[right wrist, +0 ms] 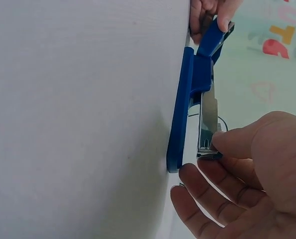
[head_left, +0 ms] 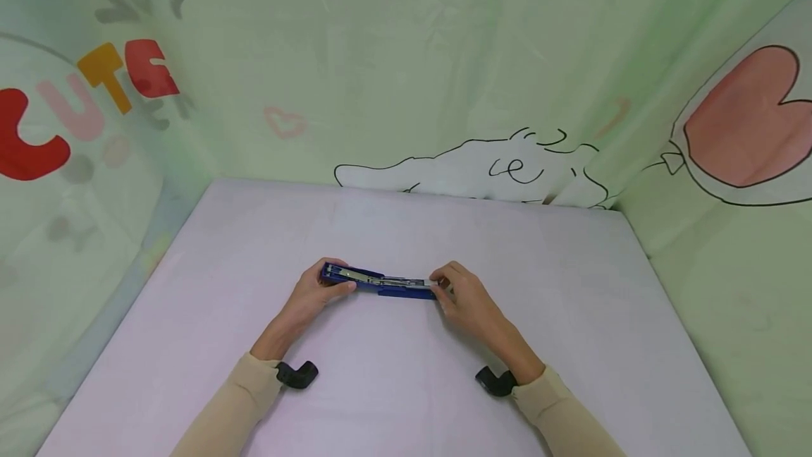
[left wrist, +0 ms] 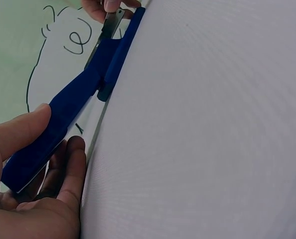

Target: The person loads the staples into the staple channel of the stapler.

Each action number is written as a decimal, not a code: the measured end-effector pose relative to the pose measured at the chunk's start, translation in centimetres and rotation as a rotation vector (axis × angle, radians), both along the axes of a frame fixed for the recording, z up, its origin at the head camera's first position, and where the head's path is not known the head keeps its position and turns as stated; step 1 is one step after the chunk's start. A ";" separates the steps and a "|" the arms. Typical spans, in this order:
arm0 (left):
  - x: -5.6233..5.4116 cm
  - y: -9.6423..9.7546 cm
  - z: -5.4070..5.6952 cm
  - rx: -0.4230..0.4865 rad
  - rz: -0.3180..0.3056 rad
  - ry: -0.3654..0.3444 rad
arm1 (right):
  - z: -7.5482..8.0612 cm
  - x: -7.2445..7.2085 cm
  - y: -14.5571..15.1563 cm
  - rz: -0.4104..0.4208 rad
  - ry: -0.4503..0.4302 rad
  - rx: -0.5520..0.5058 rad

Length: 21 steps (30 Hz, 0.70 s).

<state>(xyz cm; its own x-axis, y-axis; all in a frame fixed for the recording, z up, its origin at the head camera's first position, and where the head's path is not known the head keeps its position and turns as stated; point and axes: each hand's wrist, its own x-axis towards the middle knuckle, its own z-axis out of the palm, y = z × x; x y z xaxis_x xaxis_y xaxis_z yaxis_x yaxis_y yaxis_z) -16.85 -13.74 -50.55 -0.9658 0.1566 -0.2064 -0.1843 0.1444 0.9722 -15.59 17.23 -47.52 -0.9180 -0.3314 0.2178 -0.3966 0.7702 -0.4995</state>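
A blue stapler is spread open, its cover folded far back to the left and its metal staple magazine exposed. My left hand grips the cover, thumb on one side and fingers on the other. At the opposite end my right hand pinches the tip of the magazine between thumb and a finger, the other fingers loosely bent beneath it. The blue base lies low along the table; whether it touches the cloth I cannot tell. Staples inside the magazine are too small to make out.
A table with a pale cloth spreads beneath both hands. Green printed curtains hang at its back and sides. Each wrist carries a black camera mount, on the left and on the right.
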 end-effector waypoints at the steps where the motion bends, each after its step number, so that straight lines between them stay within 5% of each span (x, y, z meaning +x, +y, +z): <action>1: 0.0 0.0 0.0 0.001 0.001 -0.002 | 0.0 0.0 0.0 -0.001 0.002 0.001; 21: 0.0 -0.1 -0.1 -0.003 0.007 0.000 | 0.0 0.2 -0.1 -0.019 -0.003 0.005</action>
<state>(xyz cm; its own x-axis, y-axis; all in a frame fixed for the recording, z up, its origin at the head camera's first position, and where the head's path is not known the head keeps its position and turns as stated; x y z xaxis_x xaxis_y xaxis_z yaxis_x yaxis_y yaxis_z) -16.86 -13.80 -50.68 -0.9669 0.1494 -0.2067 -0.1852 0.1459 0.9718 -15.44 17.18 -47.52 -0.9247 -0.3152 0.2135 -0.3806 0.7800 -0.4968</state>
